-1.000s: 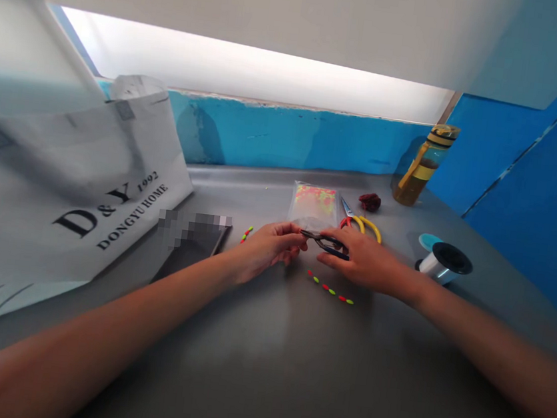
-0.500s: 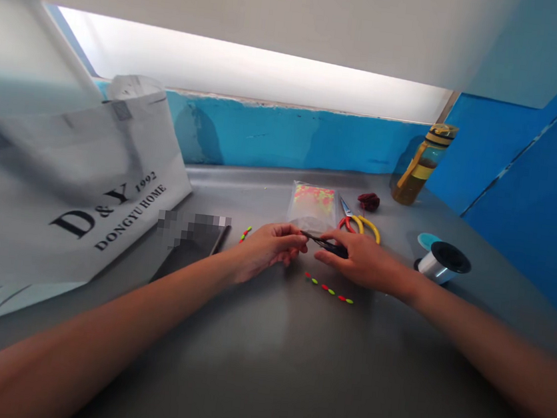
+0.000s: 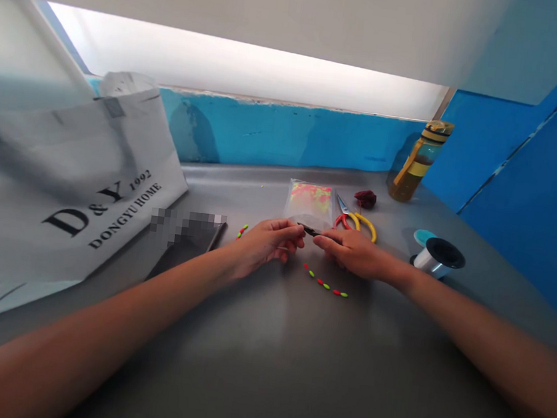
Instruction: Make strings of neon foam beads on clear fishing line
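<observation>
My left hand [image 3: 275,241] is closed in a pinch at the tip of a small dark pair of snips [image 3: 312,230]. Whatever sits between its fingertips is too small to make out. My right hand [image 3: 351,251] is wrapped round the snips from the other side, hiding most of the handle. Just below the hands, a curved row of red and yellow-green beads [image 3: 323,283] lies on the table. A shorter group of similar beads [image 3: 242,232] is partly hidden behind my left hand.
Behind the hands lie a clear bag of coloured beads [image 3: 309,201], scissors [image 3: 358,219] with red and yellow handles, and a dark red bundle [image 3: 365,199]. A spool [image 3: 436,257] and a bottle [image 3: 417,164] stand right on the grey table [image 3: 261,361]. A white bag [image 3: 111,176] stands left.
The thin jaws of the snips, apart earlier, now look closed together, and my right hand's fingers have drawn in tighter. The whole view has shifted slightly.
</observation>
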Motion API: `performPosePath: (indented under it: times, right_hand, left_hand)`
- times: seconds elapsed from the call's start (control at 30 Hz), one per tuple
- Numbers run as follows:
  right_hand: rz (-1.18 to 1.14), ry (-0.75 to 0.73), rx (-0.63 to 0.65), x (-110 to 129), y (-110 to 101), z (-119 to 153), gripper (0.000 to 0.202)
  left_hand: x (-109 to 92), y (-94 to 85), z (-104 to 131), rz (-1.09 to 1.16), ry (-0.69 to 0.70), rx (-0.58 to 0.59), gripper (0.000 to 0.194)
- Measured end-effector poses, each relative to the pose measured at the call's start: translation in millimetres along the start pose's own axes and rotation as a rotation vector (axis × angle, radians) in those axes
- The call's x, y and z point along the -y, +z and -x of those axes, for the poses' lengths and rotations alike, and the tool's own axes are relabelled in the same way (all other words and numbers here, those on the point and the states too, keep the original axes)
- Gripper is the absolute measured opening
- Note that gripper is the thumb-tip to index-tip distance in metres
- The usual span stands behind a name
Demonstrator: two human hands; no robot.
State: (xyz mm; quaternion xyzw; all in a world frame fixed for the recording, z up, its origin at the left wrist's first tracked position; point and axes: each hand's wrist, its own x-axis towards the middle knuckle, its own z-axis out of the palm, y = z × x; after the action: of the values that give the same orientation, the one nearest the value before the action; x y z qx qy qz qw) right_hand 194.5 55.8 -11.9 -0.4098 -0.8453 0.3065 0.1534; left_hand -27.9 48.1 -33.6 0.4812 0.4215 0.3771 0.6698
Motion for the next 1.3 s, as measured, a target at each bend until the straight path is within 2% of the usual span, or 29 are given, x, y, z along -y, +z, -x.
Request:
performPosePath:
  times: [0.13,0.33,0.57,0.8,1.13,1.3]
  right_hand:
    - [-0.054,0.054,-0.004,-2.9,1.2,-1.8,0.049]
    - [-0.301,0.295,0.011,-5.6,-5.3,-2.8,0.058]
    - [-0.342,0.274,0.006,-5.2,-6.6,-1.8,0.056]
    - [-0.321,0.285,-0.045,-6.8,-3.3,-1.5,0.057]
    - [-0.331,0.315,-0.065,-2.3,-5.1,-0.3,0.054]
    - [-0.327,0.315,-0.043,-1.3,-4.0,-2.3,0.049]
  left_hand:
    - [-0.6,0.3,-0.3,0.004,-0.005,0.002,0.016]
    - [1.7,5.1,3.9,-0.064,0.000,0.019,0.021]
    - [1.7,2.1,3.8,-0.169,0.016,0.118,0.028]
    - [2.5,2.2,3.8,-0.242,0.036,0.160,0.028]
    - [-1.0,3.4,5.9,-0.240,0.015,0.188,0.025]
    - [-0.2,0.8,5.5,-0.195,-0.013,0.154,0.023]
